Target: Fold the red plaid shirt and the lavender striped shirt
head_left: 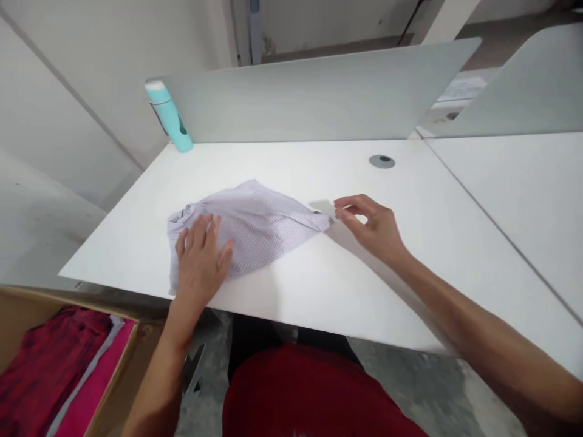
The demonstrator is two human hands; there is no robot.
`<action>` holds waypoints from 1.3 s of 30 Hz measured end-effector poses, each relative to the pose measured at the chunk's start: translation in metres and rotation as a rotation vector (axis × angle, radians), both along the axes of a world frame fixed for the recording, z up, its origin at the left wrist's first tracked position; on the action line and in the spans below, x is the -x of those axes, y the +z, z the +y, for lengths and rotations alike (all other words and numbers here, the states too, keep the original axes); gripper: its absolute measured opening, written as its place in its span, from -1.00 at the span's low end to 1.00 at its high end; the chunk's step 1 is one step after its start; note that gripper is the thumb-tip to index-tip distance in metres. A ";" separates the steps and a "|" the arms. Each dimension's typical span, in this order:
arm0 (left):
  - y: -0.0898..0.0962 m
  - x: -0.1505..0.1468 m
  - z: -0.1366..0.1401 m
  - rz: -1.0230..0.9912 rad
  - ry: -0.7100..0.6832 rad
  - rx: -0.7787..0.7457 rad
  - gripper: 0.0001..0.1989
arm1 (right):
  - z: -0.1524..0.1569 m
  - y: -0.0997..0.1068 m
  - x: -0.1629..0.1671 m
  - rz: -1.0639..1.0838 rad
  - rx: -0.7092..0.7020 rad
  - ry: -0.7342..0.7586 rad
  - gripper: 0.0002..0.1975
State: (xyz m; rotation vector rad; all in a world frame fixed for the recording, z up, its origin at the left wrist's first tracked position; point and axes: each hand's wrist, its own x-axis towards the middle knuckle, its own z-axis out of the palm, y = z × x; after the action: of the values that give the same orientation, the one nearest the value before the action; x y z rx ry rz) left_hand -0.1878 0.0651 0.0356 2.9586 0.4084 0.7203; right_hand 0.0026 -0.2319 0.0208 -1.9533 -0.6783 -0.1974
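A pale lilac, finely striped shirt (259,224) lies folded on the white table, its collar end to the left and a narrow sleeve end pointing right. Fingers spread, my left hand (200,255) rests on the cloth near the collar. My right hand (368,224) hovers just past the sleeve end, thumb and fingertips drawn together in a pinch. No cloth shows between those fingers, and a small gap separates them from the shirt.
A turquoise bottle-shaped object (169,115) stands at the table's back left corner. Behind runs a frosted divider panel (296,103). A round cable grommet (381,161) sits in the tabletop (291,291). Below left, a cardboard box (125,358) holds folded garments (54,358) in red and pink.
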 end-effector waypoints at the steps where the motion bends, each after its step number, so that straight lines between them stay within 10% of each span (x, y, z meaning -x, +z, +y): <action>1: -0.009 0.007 -0.004 0.033 0.005 -0.003 -0.42 | -0.010 -0.002 -0.006 0.085 0.025 -0.015 -0.64; 9: -0.038 0.014 0.008 0.293 0.085 0.007 -0.36 | -0.016 -0.014 -0.002 0.668 -0.122 0.264 -0.43; 26: -0.037 0.013 0.006 0.364 0.112 -0.025 -0.36 | -0.014 -0.028 -0.046 0.751 -0.096 0.448 -0.42; 34: -0.038 0.013 0.006 0.344 0.107 -0.010 -0.36 | -0.015 -0.014 -0.033 0.133 0.086 0.150 -0.63; 39: -0.034 0.012 0.005 0.370 0.121 0.000 -0.36 | -0.002 -0.024 -0.023 -0.237 0.241 0.234 -0.57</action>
State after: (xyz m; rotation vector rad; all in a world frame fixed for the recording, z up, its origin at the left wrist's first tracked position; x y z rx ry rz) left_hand -0.1998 0.0697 0.0012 3.0851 0.6127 0.1737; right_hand 0.0258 -0.2343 -0.0032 -2.0764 -1.1238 -0.2117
